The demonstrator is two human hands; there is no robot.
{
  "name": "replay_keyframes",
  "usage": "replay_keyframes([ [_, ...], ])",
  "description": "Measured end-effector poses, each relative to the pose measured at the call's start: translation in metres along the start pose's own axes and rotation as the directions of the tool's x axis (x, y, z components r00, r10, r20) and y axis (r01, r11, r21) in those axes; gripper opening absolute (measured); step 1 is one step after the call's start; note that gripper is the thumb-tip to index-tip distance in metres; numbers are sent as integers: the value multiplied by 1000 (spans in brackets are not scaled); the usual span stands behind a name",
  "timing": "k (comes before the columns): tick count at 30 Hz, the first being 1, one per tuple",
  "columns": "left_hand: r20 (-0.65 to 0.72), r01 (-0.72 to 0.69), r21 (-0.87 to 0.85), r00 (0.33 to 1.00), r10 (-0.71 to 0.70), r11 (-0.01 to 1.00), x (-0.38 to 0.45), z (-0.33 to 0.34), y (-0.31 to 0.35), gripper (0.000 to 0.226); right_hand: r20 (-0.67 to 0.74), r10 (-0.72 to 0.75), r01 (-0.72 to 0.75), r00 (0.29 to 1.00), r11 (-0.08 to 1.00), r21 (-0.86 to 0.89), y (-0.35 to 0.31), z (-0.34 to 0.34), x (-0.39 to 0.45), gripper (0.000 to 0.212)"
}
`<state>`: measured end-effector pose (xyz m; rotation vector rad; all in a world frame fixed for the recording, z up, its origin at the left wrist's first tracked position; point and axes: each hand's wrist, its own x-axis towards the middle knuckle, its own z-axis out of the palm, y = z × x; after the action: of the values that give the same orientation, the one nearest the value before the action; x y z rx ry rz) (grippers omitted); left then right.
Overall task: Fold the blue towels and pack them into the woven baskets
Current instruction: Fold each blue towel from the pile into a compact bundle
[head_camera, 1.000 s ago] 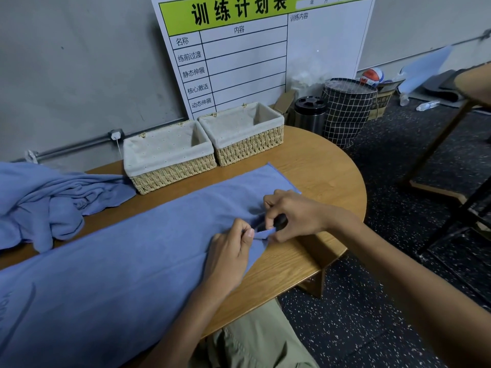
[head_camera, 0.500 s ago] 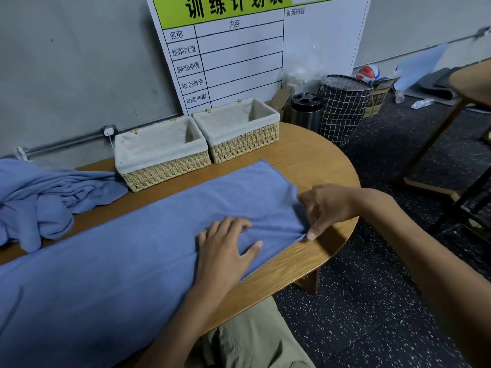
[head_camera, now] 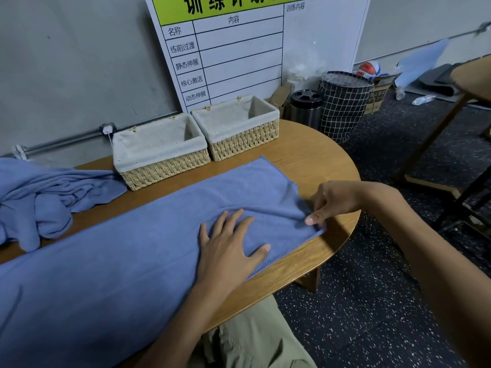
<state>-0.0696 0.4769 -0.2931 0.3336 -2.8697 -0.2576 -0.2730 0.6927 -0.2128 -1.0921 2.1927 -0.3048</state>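
Your left hand (head_camera: pixel 228 245) lay flat and open on the long blue towel (head_camera: pixel 132 261), which was spread along the desk (head_camera: pixel 313 160), while your right hand (head_camera: pixel 332 200) pinched its near corner at the desk edge. To do this well, press firmly and pull the corner straight, so the edges meet. Both woven baskets (head_camera: pixel 239 139) stood empty behind; more towels (head_camera: pixel 39 197) waited at the left.

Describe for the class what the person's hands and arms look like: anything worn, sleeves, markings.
Both are bare. The left hand and right hand carry no gloves, rings, watch or bands, and no markings show. Both forearms are uncovered as far as the picture reaches, so no sleeve is in view. The fingers have short, plain nails. The only clothing visible is khaki trousers at the bottom edge.
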Motion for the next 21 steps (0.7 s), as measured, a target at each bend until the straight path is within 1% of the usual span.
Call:
replay_keyframes([
  [3, 18, 4, 7, 1000, -4, 1000, 0, -1, 0, 80, 18, 92, -91, 996, 993, -72, 10, -2, -10, 49],
  [5, 24, 0, 10, 1000, 0, 1000, 0, -2, 0, 80, -9, 116, -116, 993, 992, -48, 14, -4, -16, 51],
  [6, 29, 0, 12, 1000, 0, 1000, 0, -2, 0, 80, -52, 103, -104, 993, 994, -28, 13, -5, -17, 49],
  [8, 17, 3, 5, 1000, -3, 1000, 0, -2, 1, 79, -216, 11, -20, 976, 999, -40, 8, -6, -13, 47],
  [10, 6, 4, 1, 1000, -4, 1000, 0, -1, 2, 77, -369, -137, 125, 919, 990, -57, 1, -2, 1, 52],
  [12, 15, 2, 10, 1000, -2, 1000, 0, -1, 1, 76, -411, -220, 225, 885, 974, -37, -5, 8, 19, 40],
  [13, 27, 3, 17, 1000, -4, 1000, 0, -2, 1, 77, -408, -237, 239, 882, 970, -48, -7, 13, 27, 32],
  [16, 67, 7, 37, 998, -9, 999, 0, -4, 2, 80, -437, -224, 208, 871, 975, -84, -1, 19, 36, 20],
  [19, 71, -18, 34, 997, 16, 999, 1, -5, 5, 80, -453, -133, 49, 882, 980, -192, 10, 10, 33, 19],
  [20, 78, -43, 38, 996, 40, 998, 0, -5, 6, 80, -497, -122, 11, 859, 976, -219, 10, 8, 33, 19],
  [21, 91, -74, 44, 993, 70, 996, -1, -4, 8, 80, -562, -140, 23, 815, 978, -209, 6, 9, 36, 18],
])
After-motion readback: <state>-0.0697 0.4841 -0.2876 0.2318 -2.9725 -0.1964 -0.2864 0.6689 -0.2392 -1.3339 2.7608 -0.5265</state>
